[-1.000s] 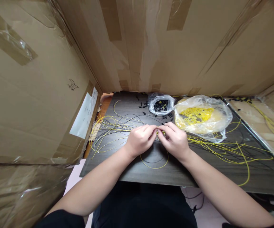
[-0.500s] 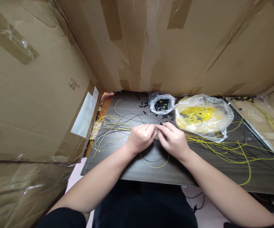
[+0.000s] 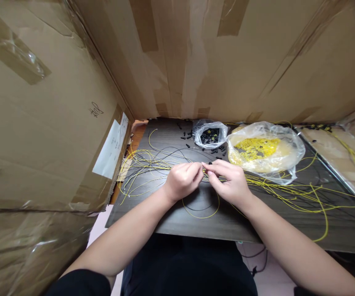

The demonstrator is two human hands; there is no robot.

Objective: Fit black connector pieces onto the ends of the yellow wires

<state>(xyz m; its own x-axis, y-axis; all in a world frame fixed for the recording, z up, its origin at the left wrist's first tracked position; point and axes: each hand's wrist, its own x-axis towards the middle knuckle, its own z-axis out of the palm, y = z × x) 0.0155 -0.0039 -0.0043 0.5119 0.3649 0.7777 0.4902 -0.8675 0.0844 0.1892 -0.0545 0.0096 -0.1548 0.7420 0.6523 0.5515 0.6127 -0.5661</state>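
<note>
My left hand [image 3: 182,180] and my right hand [image 3: 230,181] meet fingertip to fingertip over the middle of a dark wooden table [image 3: 171,220]. My left fingers pinch a thin yellow cord [image 3: 199,215] that loops down toward the table's front edge. Between thumb and forefinger, my right hand pinches a small black piece [image 3: 210,164] at the cord's end. Loose yellow and black cords [image 3: 143,164] spread across the table to both sides of my hands.
A small clear bag of black pieces [image 3: 210,135] sits at the back, with loose black pieces [image 3: 185,136] beside it. A larger clear bag of yellow rings [image 3: 263,150] lies to its right. Taped cardboard boxes [image 3: 51,111] wall in the table on three sides.
My right hand has shifted slightly right and turned, so the small black piece now shows at its fingertips. My left hand has barely moved.
</note>
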